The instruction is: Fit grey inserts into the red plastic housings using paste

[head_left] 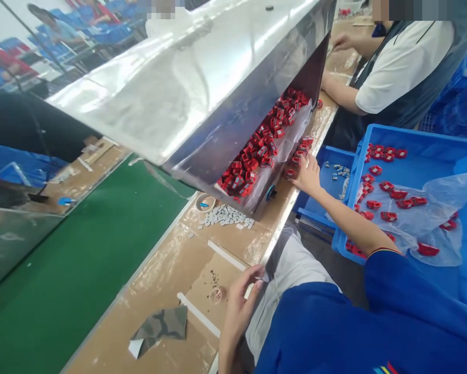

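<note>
My right hand (309,175) reaches to the table's edge, its fingers closed around a red toy car body (291,173) at the near end of a short row of like pieces (304,145). The fingertips are partly hidden. My left hand (241,298) is at the front edge of the table, lower down, with thumb and forefinger curled towards each other. Something small and pale seems to be between their tips, too unclear to name. Beside the right hand, a metal hopper (202,78) holds a heap of red car bodies (256,150) on clear plastic film.
Small grey pieces (227,215) lie near a tape roll (205,202). A camouflage-patterned scrap (161,330) and a small round clear cup (217,295) are on the table (167,280). A green belt (112,244) runs alongside. A blue crate (424,137) holds red bodies. A co-worker (404,67) works beyond.
</note>
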